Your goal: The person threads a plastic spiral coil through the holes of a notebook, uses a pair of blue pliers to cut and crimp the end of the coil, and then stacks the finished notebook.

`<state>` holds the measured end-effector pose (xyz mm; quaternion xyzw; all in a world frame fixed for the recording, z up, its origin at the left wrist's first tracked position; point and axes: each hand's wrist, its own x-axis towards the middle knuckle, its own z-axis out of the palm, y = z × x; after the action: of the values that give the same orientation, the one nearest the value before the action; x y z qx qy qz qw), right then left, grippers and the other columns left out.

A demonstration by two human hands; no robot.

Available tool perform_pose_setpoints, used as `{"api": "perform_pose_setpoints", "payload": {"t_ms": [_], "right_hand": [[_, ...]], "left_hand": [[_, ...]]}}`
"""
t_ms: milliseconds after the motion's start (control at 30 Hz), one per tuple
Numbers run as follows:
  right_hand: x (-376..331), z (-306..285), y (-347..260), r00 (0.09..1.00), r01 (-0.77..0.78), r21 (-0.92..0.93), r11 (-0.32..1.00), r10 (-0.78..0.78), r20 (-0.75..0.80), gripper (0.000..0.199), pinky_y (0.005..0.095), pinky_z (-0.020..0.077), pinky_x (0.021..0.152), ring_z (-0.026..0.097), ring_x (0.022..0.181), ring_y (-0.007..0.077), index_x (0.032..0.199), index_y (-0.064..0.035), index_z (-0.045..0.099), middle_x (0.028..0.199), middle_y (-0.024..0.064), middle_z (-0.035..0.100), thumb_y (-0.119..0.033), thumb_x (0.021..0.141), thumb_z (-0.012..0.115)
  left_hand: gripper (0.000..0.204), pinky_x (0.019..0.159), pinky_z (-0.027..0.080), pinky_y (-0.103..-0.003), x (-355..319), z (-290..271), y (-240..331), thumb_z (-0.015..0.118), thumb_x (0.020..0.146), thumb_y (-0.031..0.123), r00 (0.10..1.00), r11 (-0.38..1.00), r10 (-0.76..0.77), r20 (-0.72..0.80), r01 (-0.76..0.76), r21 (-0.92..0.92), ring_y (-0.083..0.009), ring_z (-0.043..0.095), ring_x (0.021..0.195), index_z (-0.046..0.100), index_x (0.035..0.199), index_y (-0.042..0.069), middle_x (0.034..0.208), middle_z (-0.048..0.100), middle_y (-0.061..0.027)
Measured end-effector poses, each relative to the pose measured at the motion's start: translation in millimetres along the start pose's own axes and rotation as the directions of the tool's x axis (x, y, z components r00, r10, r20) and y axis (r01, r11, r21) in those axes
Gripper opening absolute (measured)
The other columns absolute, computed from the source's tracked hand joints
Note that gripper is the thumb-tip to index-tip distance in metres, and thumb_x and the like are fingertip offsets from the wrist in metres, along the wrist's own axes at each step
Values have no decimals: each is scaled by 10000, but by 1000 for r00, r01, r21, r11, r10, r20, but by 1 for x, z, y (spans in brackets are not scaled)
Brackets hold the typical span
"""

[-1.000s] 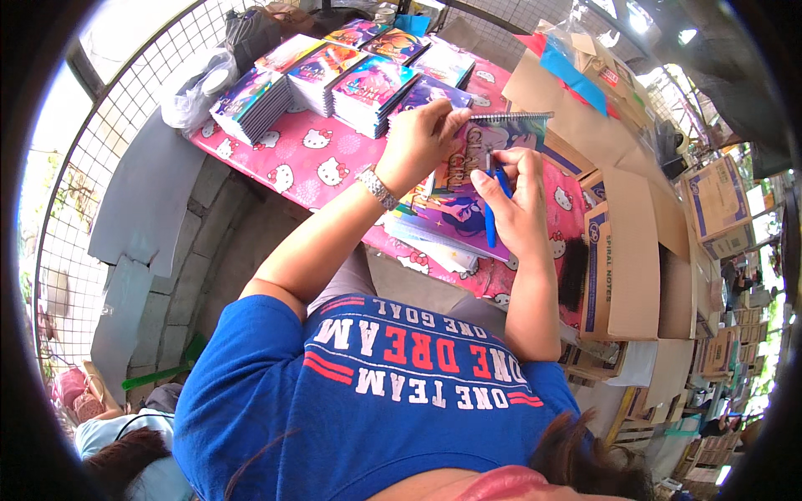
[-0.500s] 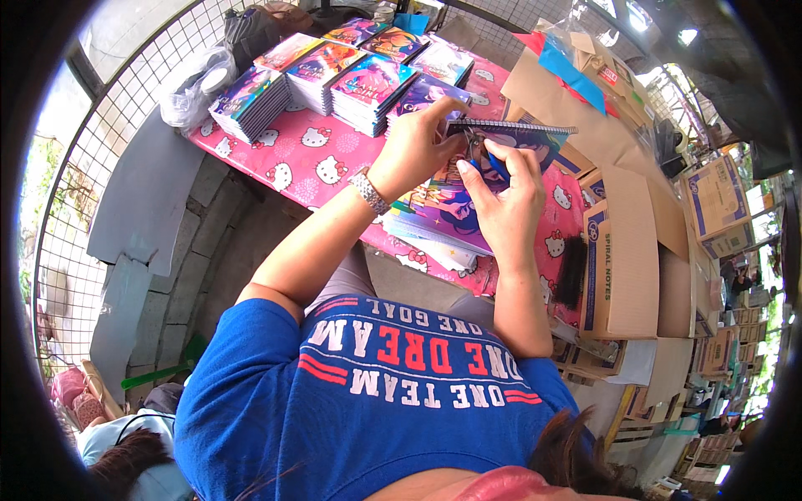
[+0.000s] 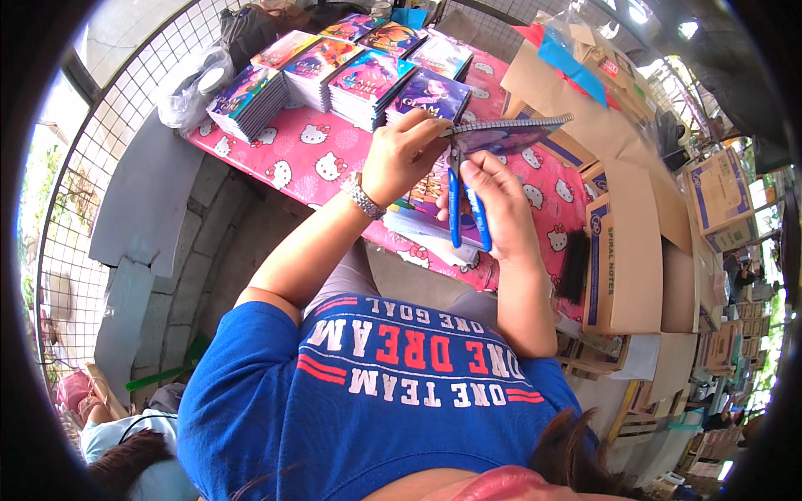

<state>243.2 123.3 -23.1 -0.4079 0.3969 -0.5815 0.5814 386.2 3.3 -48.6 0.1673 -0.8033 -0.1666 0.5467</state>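
My left hand [image 3: 405, 159], wearing a metal-band watch, pinches the left end of a spiral notebook [image 3: 522, 134]. The notebook is held up above the table with its wire binding on top. In my right hand [image 3: 505, 200] are pliers [image 3: 455, 204] with blue handles, which point down toward me and stand apart. The pliers' jaws are at the left end of the wire coil, close to my left fingertips; what lies between them is too small to make out. Beneath my hands sits a loose pile of notebooks [image 3: 434, 238] with colourful covers.
Several neat stacks of notebooks [image 3: 368, 79] fill the far part of the table with its pink patterned cover [image 3: 292, 154]. A plastic bag [image 3: 188, 96] lies at the far left. Open cardboard boxes [image 3: 631, 250] stand along the right, near a black brush [image 3: 574, 267].
The pliers have turned so that their handles now point down toward me, and they have moved left to the coil's end. My right hand has shifted slightly lower; the notebook has tilted.
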Motion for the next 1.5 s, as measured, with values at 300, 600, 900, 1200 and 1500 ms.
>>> {"api": "perform_pose_setpoints", "payload": {"t_ms": [300, 600, 900, 1200, 1500], "right_hand": [[-54, -159, 69, 675, 12, -570, 822, -427, -601, 318, 291, 487, 808, 600, 950, 131, 1141, 9, 607, 1051, 71, 655, -179, 907, 713], [-72, -243, 231, 803, -372, -927, 56, -481, -352, 164, 488, 477, 790, 632, 883, 400, 879, -42, 672, 875, 196, 659, -168, 778, 696], [-116, -323, 164, 540, -841, -491, -230, -420, -729, 311, 472, 488, 900, 558, 1081, 356, 1091, -81, 652, 1158, 148, 593, -326, 900, 647], [-131, -367, 163, 548, -836, -476, -274, -474, -690, 157, 418, 552, 819, 631, 1038, 336, 1011, -51, 652, 1058, 181, 636, -118, 891, 576], [-118, -379, 106, 624, -686, -728, 13, -504, -597, 322, 467, 468, 966, 597, 1079, 403, 1106, -36, 693, 1084, 248, 628, -111, 802, 619]], "left_hand": [[126, 500, 457, -247, -143, -103, -137, 660, 924, 85, 451, 506, -852, -267, 572, -646, -96, 541, 575, 614, 996, -7, 702, 582, -22], [168, 465, 520, -298, -241, -99, -217, 755, 825, 99, 223, 254, -847, -483, 967, 2, -155, 650, 578, 637, 867, -13, 749, 659, -79], [206, 727, 553, -373, -252, -114, -282, 805, 727, 204, 396, 195, -789, -469, 886, 421, -278, 708, 757, 720, 854, 65, 777, 715, -123], [248, 925, 468, -446, -64, -23, -196, 689, 852, 199, 891, 760, -449, -66, 420, 496, -371, 596, 1053, 696, 1074, 86, 1073, 646, -179], [243, 884, 507, -419, 19, 129, -63, 655, 839, 164, 492, 977, -148, 858, -64, 205, -356, 645, 959, 706, 1036, 32, 1031, 666, -198]]}}
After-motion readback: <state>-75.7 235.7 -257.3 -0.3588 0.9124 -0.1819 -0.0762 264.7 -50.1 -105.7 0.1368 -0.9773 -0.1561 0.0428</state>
